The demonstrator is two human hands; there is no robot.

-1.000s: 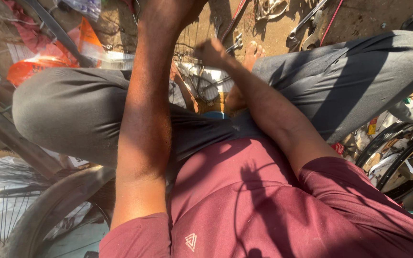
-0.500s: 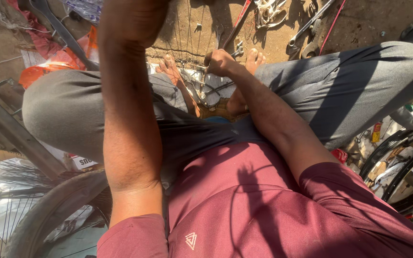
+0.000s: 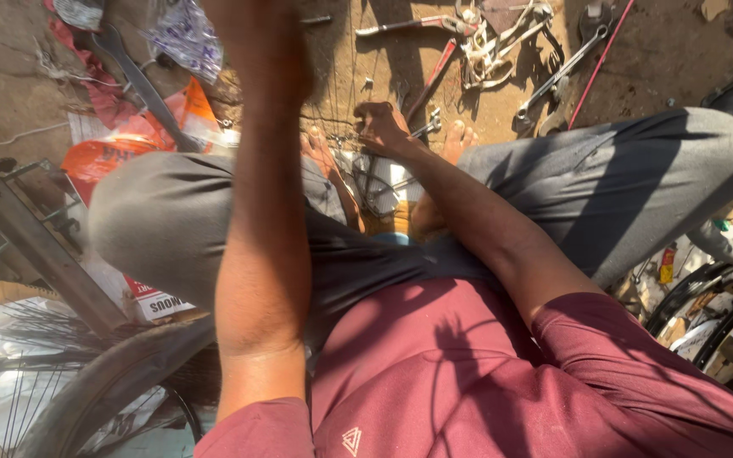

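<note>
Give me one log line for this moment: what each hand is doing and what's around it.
left hand: raised, out of frame | right hand: on small metal parts between the feet | nearby: wrenches on the dirt ground; bicycle wheel

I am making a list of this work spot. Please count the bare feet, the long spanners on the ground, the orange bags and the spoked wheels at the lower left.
Bare feet: 2
Long spanners: 2
Orange bags: 1
Spoked wheels: 1
Total: 6
</note>
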